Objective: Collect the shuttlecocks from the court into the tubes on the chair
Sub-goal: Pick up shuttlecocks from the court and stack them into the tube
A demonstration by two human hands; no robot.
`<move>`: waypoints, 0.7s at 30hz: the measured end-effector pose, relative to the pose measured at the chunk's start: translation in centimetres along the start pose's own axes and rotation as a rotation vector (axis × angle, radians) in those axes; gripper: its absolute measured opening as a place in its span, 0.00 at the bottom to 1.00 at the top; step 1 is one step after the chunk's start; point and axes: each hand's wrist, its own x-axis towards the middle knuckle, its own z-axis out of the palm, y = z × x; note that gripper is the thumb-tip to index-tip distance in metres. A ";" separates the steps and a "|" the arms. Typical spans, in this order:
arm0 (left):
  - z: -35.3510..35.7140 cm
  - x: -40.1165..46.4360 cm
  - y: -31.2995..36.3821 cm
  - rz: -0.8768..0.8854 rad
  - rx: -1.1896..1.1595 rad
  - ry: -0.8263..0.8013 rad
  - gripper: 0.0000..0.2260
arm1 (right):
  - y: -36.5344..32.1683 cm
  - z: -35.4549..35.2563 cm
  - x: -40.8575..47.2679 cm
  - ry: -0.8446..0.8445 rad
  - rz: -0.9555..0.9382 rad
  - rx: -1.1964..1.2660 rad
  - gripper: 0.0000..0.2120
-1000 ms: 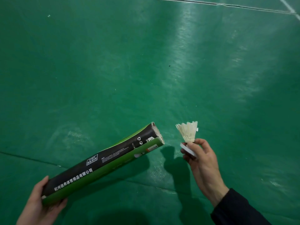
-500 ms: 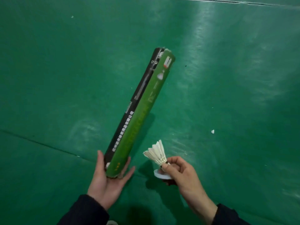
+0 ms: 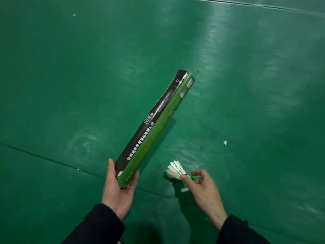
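A long green and black shuttlecock tube (image 3: 154,127) points up and to the right above the green court. My left hand (image 3: 117,189) grips its near end, thumb on the black side and fingers on the green side. To the right, my right hand (image 3: 202,189) pinches a white feather shuttlecock (image 3: 175,170) near its base, feathers fanned toward the upper left. A white disc, perhaps the tube's cap (image 3: 184,190), also sits in that hand under the fingers. The shuttlecock is apart from the tube, about a hand's width right of its lower end.
The green court floor (image 3: 246,85) fills the view, with a dark seam (image 3: 44,157) running across the lower left and a line along the top right. A small white scrap (image 3: 225,142) lies on the floor right of the tube. No chair is in view.
My left hand swung the tube from lying low at the left to pointing up and away. My right hand with the shuttlecock dropped lower, and its feathers now point up-left.
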 end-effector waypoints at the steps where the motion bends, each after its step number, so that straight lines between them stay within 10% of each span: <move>1: -0.6 0.2 0.2 0.000 0.012 -0.012 0.23 | -0.1 -0.9 0.3 0.036 0.015 0.066 0.18; 9: -5.3 1.8 1.8 -0.072 0.203 -0.156 0.28 | -7.9 -8.8 1.0 0.168 -0.245 0.884 0.08; 13: -5.3 1.3 2.5 -0.124 0.239 -0.086 0.20 | -10.4 -9.5 0.8 0.390 -0.480 0.734 0.07; 21: -5.8 1.5 4.1 -0.158 0.315 0.067 0.19 | -9.6 -9.7 -0.4 0.127 -0.656 0.525 0.15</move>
